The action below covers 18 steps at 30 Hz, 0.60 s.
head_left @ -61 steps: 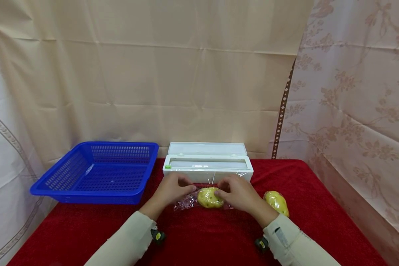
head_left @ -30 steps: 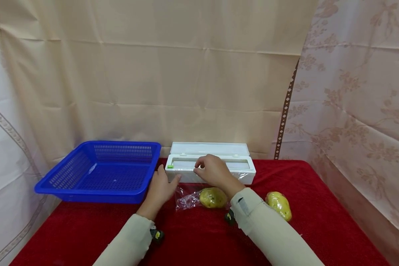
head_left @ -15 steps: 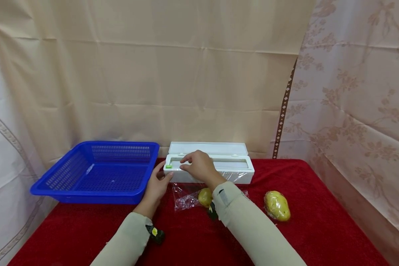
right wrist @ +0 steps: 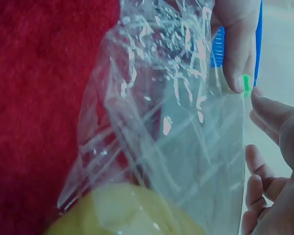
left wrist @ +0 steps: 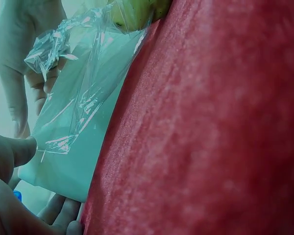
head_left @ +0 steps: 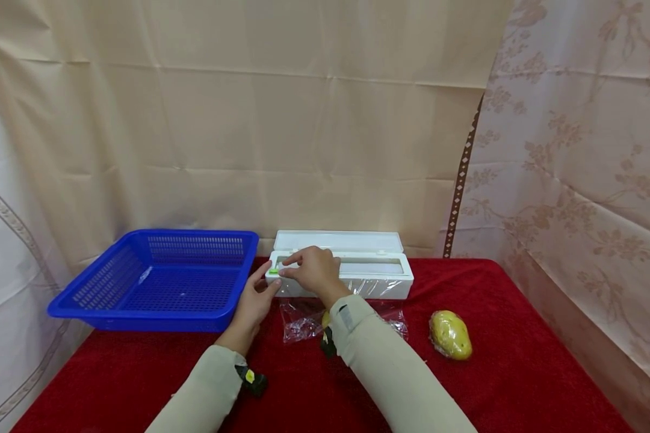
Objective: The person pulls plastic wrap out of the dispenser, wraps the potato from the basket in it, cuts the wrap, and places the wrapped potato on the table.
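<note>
A white cling film dispenser (head_left: 376, 288) stands at the table's back with its lid raised. My left hand (head_left: 252, 305) grips its left end, thumb on the front face and fingers round the far side. Over the box top, my right hand (head_left: 316, 272) has its thumb tip right at the green slide cutter (head_left: 274, 272), with the index finger apart from the thumb. Clear cling film (head_left: 299, 323) runs from the box down its front to the table. A potato (right wrist: 122, 213) lies in this film, mostly hidden by the right forearm in the head view.
A second potato (head_left: 451, 335), wrapped in film, lies to the right on the red cloth (head_left: 498, 373). To the left, a blue plastic basket (head_left: 141, 319) stands close beside the left hand. A beige curtain (head_left: 325, 150) hangs behind the table.
Both hands have left the potato. My left hand has moved to the dispenser's left end and taken hold; my right hand has travelled left along its top to the slide cutter.
</note>
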Available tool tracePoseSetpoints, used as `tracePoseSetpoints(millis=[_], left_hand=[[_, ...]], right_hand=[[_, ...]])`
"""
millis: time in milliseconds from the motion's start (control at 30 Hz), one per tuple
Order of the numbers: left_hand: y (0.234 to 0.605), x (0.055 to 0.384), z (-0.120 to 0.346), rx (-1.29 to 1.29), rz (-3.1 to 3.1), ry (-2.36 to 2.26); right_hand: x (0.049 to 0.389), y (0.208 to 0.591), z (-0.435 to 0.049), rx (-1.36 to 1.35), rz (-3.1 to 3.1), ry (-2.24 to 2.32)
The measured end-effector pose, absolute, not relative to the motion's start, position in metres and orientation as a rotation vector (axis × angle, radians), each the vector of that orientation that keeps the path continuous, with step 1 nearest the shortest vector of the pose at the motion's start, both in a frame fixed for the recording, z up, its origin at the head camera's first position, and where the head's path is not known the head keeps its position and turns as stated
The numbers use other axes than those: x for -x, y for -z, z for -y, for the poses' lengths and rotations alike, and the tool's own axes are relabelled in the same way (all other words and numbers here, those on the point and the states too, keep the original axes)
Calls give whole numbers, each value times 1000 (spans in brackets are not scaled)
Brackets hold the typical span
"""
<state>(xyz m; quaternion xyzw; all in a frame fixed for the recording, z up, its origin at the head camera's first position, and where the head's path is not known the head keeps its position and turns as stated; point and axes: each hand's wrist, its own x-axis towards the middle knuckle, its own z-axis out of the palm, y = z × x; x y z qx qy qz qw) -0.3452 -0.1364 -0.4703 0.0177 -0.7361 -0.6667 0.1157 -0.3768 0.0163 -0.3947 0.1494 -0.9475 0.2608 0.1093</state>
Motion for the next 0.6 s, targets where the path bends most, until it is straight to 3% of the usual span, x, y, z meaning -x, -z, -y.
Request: tracePoseSetpoints(millis=[600], left_hand=[[467, 346, 139, -102, 2123, 2006]], right_hand=[[381, 404, 1, -450, 2760, -700]])
